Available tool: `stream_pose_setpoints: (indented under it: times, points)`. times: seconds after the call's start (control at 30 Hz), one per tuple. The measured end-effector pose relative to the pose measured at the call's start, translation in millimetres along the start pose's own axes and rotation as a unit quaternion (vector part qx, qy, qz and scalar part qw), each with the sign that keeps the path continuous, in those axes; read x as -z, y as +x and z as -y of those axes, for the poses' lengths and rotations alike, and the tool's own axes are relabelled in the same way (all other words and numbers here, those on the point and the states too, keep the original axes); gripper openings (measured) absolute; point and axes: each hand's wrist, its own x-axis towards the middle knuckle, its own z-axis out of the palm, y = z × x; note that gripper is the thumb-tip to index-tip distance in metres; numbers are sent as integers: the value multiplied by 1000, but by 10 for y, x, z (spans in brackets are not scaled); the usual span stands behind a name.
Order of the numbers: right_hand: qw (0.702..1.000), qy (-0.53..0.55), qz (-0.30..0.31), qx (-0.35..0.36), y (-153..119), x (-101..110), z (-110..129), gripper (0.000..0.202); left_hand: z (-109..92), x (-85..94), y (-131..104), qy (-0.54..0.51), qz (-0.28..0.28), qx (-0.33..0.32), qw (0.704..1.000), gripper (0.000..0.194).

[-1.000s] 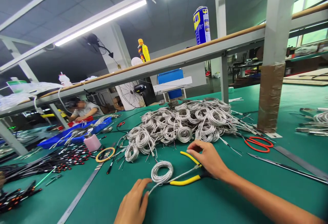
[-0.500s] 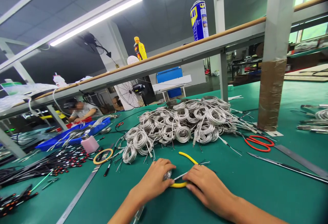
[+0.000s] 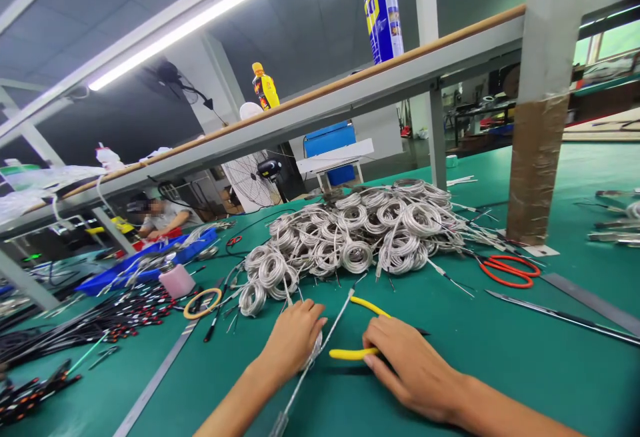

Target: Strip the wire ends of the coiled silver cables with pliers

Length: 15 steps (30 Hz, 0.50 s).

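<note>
My left hand [image 3: 295, 338] is closed around a coiled silver-grey cable, mostly hidden under the fingers. From it a straight cable end [image 3: 339, 317] slants up and away, with bare wires at its tip, while the other end [image 3: 280, 424] with a clear sleeve runs toward me. My right hand [image 3: 413, 365] lies over the middle of yellow-handled pliers [image 3: 350, 354], thumb and fingers closed on them. Their handles point left, spread apart, and a dark tip shows past the knuckles. A large pile of coiled cables [image 3: 350, 230] lies just beyond both hands.
Red-handled scissors [image 3: 510, 272], a craft knife [image 3: 560, 317] and a steel ruler [image 3: 595, 300] lie right. Left are another ruler [image 3: 155, 384], a tape roll [image 3: 203, 304], a pink bottle [image 3: 176, 280], black cables [image 3: 105, 317] and a blue tray [image 3: 115, 274]. A co-worker [image 3: 167, 217] sits beyond.
The cable end was between my two hands; now it stands free of my right hand, pointing away. My left hand has shifted slightly left, and my right hand has closed on the pliers.
</note>
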Motion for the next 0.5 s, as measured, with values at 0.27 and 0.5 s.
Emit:
stream_pose_setpoints:
  times: [0.27,0.5]
  points:
    - [988,102,-79,-88,33,50,-11,17,234,166,-413,43,76,-203,975,51]
    - [969,156,-144,-122,61,91,-35,26,205,304,-415,-46,165,-114,979,38]
